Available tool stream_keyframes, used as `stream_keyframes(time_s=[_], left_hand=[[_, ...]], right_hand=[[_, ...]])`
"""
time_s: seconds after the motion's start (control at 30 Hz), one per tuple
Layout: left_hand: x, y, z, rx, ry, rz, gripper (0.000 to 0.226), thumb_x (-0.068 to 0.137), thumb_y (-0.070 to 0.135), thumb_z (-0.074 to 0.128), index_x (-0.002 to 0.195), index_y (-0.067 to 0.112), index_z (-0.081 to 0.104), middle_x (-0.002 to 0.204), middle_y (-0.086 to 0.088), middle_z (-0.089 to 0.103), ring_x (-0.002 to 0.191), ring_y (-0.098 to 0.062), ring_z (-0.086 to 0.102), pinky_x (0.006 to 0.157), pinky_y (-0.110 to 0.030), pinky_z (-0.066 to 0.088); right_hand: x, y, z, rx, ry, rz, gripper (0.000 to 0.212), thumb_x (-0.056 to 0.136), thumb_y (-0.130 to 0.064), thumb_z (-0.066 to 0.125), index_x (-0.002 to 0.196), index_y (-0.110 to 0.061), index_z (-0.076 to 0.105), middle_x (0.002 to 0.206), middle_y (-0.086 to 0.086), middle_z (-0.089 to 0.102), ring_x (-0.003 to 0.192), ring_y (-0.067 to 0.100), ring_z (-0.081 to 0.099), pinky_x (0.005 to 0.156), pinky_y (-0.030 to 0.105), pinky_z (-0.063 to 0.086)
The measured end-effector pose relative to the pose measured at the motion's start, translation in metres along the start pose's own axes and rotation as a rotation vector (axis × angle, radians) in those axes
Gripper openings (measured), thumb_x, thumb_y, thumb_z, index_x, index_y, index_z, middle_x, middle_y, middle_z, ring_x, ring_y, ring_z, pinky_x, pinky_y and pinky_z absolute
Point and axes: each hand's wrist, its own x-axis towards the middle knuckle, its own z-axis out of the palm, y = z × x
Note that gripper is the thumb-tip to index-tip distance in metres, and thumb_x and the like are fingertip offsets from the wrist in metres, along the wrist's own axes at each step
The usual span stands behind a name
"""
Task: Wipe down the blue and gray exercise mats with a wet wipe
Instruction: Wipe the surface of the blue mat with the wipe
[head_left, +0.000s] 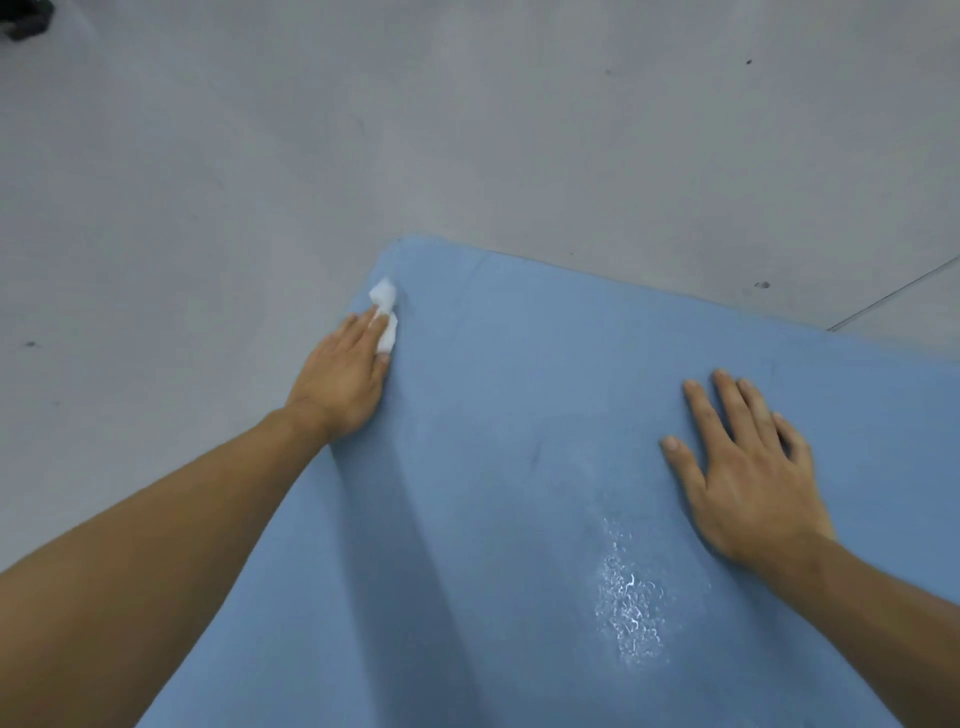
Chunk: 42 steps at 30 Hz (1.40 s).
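Head view: left hand at the left edge of the blue mat. Its fingers are straight and close together, pressing a white wipe flat onto the mat. The wipe sticks out just past the fingertips, and the mat's far corner is just beyond it. Right hand lies palm down on the mat with fingers spread, holding nothing. Shiny wet patch just beside the right wrist, on the thumb side. Grey floor around the mat.
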Motion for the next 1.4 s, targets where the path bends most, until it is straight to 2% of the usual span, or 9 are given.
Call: stream_keyframes(time_s=[0.1, 0.2, 0.33, 0.5, 0.67, 0.87, 1.03, 1.27, 1.4], left_hand=[[-0.009, -0.023, -0.001, -0.046, 0.047, -0.130, 0.056, 0.111, 0.024, 0.033, 0.162, 0.004, 0.022, 0.167, -0.018, 0.027, 0.151, -0.039, 0.028, 0.123, -0.046, 0.022], [-0.021, -0.023, 0.009, -0.180, 0.109, -0.183, 0.056, 0.107, 0.017, 0.040, 0.160, 0.003, 0.025, 0.152, -0.025, 0.042, 0.133, -0.043, 0.042, 0.111, -0.052, 0.033], [-0.034, 0.008, 0.022, -0.118, 0.118, -0.218, 0.064, 0.109, 0.035, 0.036, 0.164, 0.010, 0.015, 0.172, -0.012, 0.016, 0.156, -0.032, 0.019, 0.125, -0.047, 0.017], [-0.061, 0.055, 0.036, -0.048, 0.031, 0.106, 0.071, 0.108, 0.051, 0.034, 0.167, 0.022, 0.008, 0.174, 0.007, -0.005, 0.160, -0.017, -0.009, 0.129, -0.040, 0.003], [-0.073, 0.051, 0.034, 0.033, -0.045, 0.280, 0.068, 0.108, 0.052, 0.029, 0.167, 0.027, 0.005, 0.173, 0.012, -0.006, 0.159, -0.010, -0.012, 0.129, -0.037, 0.002], [-0.068, -0.008, 0.013, 0.003, -0.003, -0.091, 0.063, 0.111, 0.039, 0.033, 0.166, 0.016, 0.014, 0.174, -0.002, 0.008, 0.160, -0.023, 0.005, 0.128, -0.040, 0.008], [-0.071, -0.041, 0.004, -0.086, 0.010, -0.253, 0.061, 0.110, 0.035, 0.032, 0.163, 0.009, 0.019, 0.171, -0.010, 0.019, 0.156, -0.032, 0.016, 0.127, -0.045, 0.014], [-0.077, 0.014, 0.030, -0.080, 0.032, 0.028, 0.072, 0.107, 0.055, 0.032, 0.165, 0.015, 0.017, 0.174, 0.001, 0.007, 0.160, -0.020, -0.002, 0.128, -0.030, -0.005], [-0.082, 0.049, 0.036, -0.022, -0.021, 0.230, 0.083, 0.097, 0.065, 0.011, 0.166, 0.018, 0.015, 0.173, 0.006, 0.005, 0.160, -0.016, -0.007, 0.130, -0.039, 0.001]], right_hand=[[0.001, -0.008, -0.003, -0.016, -0.055, 0.024, 0.071, 0.103, -0.059, 0.001, 0.166, -0.027, 0.008, 0.174, -0.001, 0.002, 0.160, 0.018, -0.001, 0.127, 0.042, 0.007], [-0.001, -0.032, -0.014, 0.024, -0.127, 0.073, 0.074, 0.102, -0.054, 0.011, 0.166, -0.017, 0.006, 0.174, 0.001, -0.001, 0.160, 0.022, -0.002, 0.129, 0.043, 0.008], [-0.033, -0.098, -0.014, 0.079, -0.183, -0.135, 0.080, 0.103, -0.064, 0.018, 0.166, -0.019, -0.003, 0.173, -0.003, -0.012, 0.159, 0.018, -0.013, 0.128, 0.037, -0.003], [-0.064, -0.135, 0.009, 0.090, -0.119, -0.163, 0.080, 0.101, -0.066, 0.008, 0.166, -0.020, -0.002, 0.174, -0.001, -0.008, 0.160, 0.018, -0.011, 0.128, 0.040, -0.004], [-0.070, -0.132, 0.012, 0.074, -0.077, -0.168, 0.083, 0.097, -0.066, 0.003, 0.166, -0.020, 0.008, 0.174, -0.001, 0.000, 0.160, 0.017, -0.004, 0.129, 0.040, 0.000], [-0.072, -0.134, 0.013, 0.053, -0.067, -0.152, 0.079, 0.099, -0.066, 0.000, 0.165, -0.023, -0.005, 0.172, -0.004, -0.014, 0.158, 0.013, -0.018, 0.129, 0.040, -0.003], [-0.073, -0.135, 0.012, 0.044, -0.059, -0.151, 0.080, 0.098, -0.066, 0.001, 0.165, -0.022, -0.006, 0.172, -0.004, -0.014, 0.158, 0.013, -0.018, 0.129, 0.040, -0.002], [-0.073, -0.134, 0.011, 0.050, -0.056, -0.140, 0.080, 0.099, -0.065, 0.009, 0.166, -0.021, 0.004, 0.173, -0.003, -0.004, 0.160, 0.015, -0.009, 0.129, 0.041, 0.004], [-0.073, -0.135, 0.011, 0.066, -0.036, -0.131, 0.080, 0.100, -0.064, 0.015, 0.166, -0.020, 0.013, 0.174, -0.001, 0.003, 0.160, 0.016, -0.002, 0.129, 0.043, 0.009]])
